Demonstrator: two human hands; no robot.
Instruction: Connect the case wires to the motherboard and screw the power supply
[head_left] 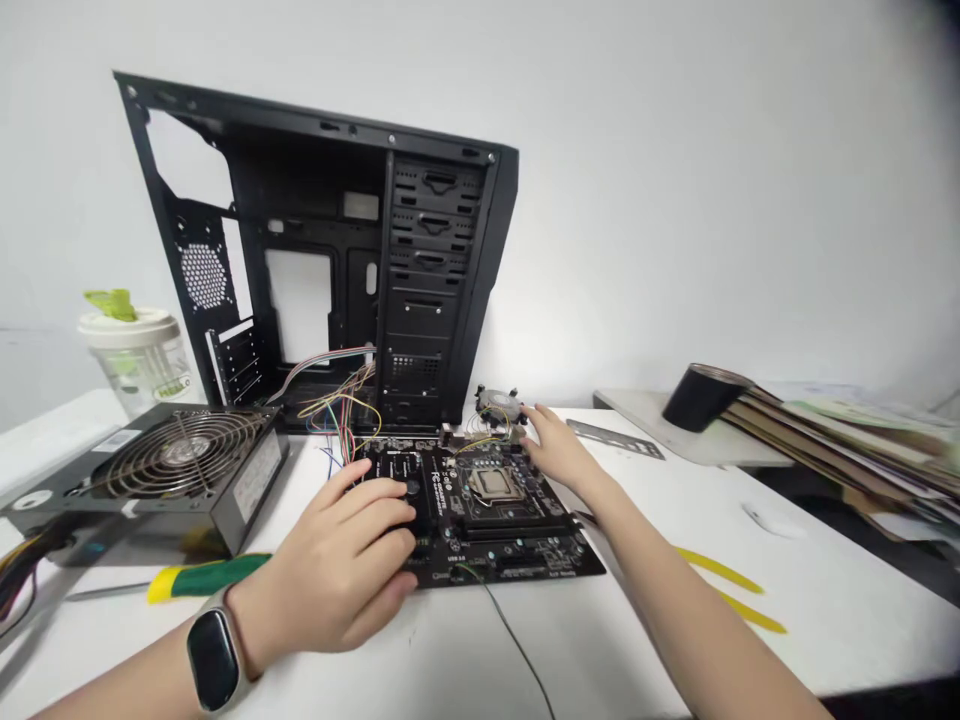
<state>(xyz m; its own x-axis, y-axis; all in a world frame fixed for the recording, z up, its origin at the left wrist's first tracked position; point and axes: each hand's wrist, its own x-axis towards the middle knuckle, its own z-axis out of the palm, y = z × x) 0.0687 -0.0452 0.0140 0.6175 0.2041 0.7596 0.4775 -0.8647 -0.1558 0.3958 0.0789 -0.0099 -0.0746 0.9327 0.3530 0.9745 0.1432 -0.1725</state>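
Note:
A black motherboard (442,510) lies flat on the white table, with a metal-topped processor (495,486) in its socket. My left hand (337,555) rests palm down over the board's left side, fingers extended and a little apart on it. Behind the board's far right corner sits a round CPU cooler fan (501,405) with thin wires. My right hand (551,445) reaches across the board's right edge, its fingers stretched towards the cooler; whether they touch it, I cannot tell. From the board's front edge a thin dark wire (510,630) trails towards me.
An open black computer case (450,300) stands behind the board, with coloured cables (349,400) hanging out. At left are a power supply (247,480), a screwdriver (210,577) and a lidded cup (139,350). Yellow-handled pliers (724,570), an I/O plate (615,438) and stacked papers (817,440) lie at right.

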